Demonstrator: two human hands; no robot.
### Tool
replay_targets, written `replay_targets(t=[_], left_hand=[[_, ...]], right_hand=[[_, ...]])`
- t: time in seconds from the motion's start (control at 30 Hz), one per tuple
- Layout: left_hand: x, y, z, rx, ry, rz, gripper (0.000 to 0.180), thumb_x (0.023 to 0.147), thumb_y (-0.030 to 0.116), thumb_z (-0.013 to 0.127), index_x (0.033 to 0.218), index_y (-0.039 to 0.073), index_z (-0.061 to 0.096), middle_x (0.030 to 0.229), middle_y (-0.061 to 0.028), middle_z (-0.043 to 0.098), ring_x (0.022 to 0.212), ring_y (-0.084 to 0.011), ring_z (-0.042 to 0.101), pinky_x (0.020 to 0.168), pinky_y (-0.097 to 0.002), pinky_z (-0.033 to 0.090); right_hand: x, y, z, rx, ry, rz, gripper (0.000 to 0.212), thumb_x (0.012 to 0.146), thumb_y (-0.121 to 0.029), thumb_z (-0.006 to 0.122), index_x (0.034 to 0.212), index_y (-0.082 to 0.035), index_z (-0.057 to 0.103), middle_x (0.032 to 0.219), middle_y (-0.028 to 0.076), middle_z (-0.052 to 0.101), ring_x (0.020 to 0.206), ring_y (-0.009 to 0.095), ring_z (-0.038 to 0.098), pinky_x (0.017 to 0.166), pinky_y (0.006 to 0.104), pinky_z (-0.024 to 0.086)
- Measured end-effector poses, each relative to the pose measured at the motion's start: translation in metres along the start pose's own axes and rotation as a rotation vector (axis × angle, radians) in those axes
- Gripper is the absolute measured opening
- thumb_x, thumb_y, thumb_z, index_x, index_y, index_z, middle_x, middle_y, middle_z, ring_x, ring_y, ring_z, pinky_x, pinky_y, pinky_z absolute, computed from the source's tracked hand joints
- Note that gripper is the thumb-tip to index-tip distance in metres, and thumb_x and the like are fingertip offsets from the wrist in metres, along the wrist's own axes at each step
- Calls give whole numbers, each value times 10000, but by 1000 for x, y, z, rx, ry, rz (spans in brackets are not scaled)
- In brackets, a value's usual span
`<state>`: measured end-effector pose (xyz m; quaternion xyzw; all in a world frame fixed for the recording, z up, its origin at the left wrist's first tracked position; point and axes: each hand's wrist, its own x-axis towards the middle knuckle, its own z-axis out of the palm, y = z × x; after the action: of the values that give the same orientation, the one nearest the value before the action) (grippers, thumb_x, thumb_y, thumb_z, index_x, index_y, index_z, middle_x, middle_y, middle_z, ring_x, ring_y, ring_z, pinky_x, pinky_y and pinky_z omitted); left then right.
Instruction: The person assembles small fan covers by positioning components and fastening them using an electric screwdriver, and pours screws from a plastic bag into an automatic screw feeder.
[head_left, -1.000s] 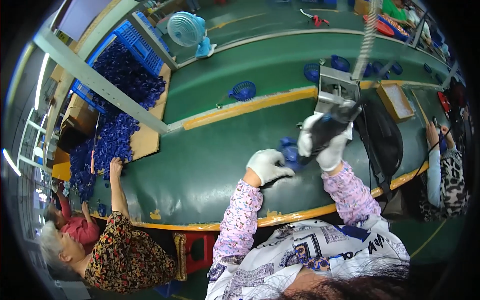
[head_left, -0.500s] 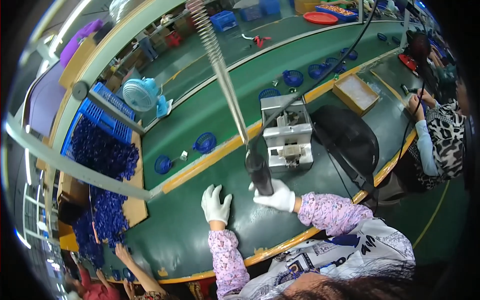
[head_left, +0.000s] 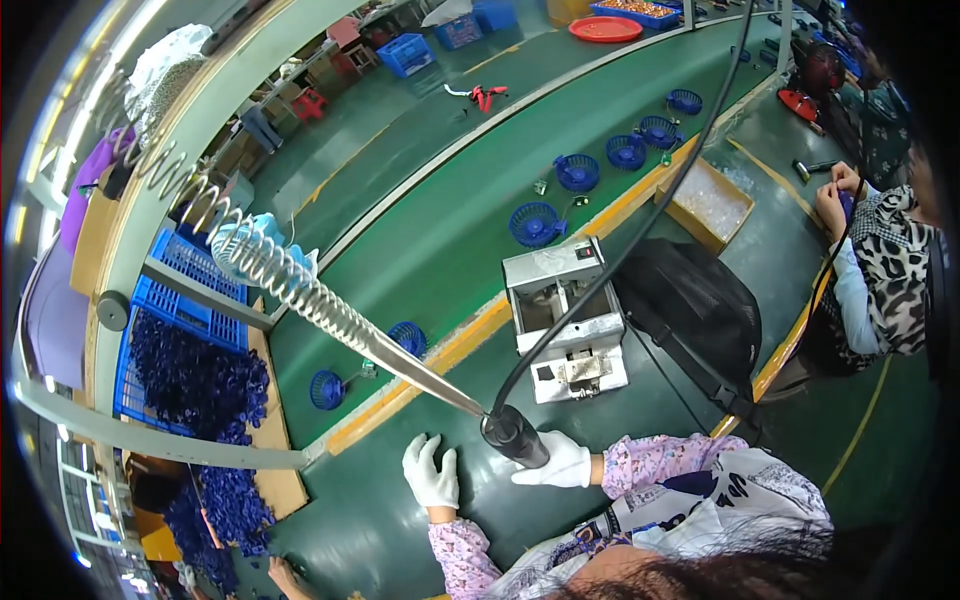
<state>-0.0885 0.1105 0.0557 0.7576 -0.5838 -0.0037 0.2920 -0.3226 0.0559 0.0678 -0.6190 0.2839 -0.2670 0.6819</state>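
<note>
My right hand (head_left: 562, 464), in a white glove, is wrapped round a black electric screwdriver (head_left: 515, 438). A stretched coil spring (head_left: 300, 290) and a black cable (head_left: 570, 312) run up from the tool's top; its tip is hidden. To the left, my left hand (head_left: 431, 475), gloved too, hovers over or rests on the green bench (head_left: 390, 530) with its fingers apart and nothing in them. Beyond the right hand stands a silver metal fixture (head_left: 565, 375) with a small clamp-like part at its front.
Blue round fan-like cages (head_left: 537, 225) with small parts wired to them lie on the green conveyor (head_left: 450, 235). A black bag (head_left: 690, 300) and a carton (head_left: 708, 200) sit right of the fixture. Blue parts (head_left: 195, 375) are heaped at left. A co-worker (head_left: 880, 260) sits at right.
The view has shifted. The screwdriver and my right hand have come nearer to me, away from the fixture. The spring now slants far to the left. My left hand stays open.
</note>
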Motion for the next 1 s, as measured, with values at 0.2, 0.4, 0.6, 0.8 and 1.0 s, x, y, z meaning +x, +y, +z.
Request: replay_targets(t=[0.2,0.4,0.6,0.8,1.0], left_hand=[[-4,-2,-3,-18,-10,17,294,715,127,679,996,50,641,1130,-151,566,1084,-309,499,960,-392,377],[-13,-12,0,-90,22,27,261,696,124,696,947,69,653,1100,-130,584,1069,-302,511,942,-393,392],[-12,-12,-5,-130,41,-16,203,711,111,679,907,61,659,1072,-129,594,1049,-294,518,936,-384,394],[-12,-24,-2,-106,114,69,164,738,159,674,879,75,671,1035,-124,618,1007,-297,550,897,-388,430],[-7,-25,10,-96,158,79,158,734,214,680,839,95,683,999,-102,633,962,-294,572,868,-385,448]], right_hand=[[1,-3,2,-25,20,29,531,736,-293,741,1174,-75,534,955,100,659,854,212,638,801,325,487],[6,11,14,-77,101,-127,372,739,-342,734,933,-77,559,800,132,645,740,305,641,689,362,492],[13,25,15,-120,50,-178,417,743,-366,725,979,-66,559,794,145,642,741,314,642,687,370,493],[10,46,5,-11,221,-129,429,714,-325,764,989,-45,591,772,87,646,698,176,623,670,314,489],[-38,-63,-42,-734,281,76,557,782,-551,583,909,-14,654,865,199,650,830,340,631,774,389,492]])
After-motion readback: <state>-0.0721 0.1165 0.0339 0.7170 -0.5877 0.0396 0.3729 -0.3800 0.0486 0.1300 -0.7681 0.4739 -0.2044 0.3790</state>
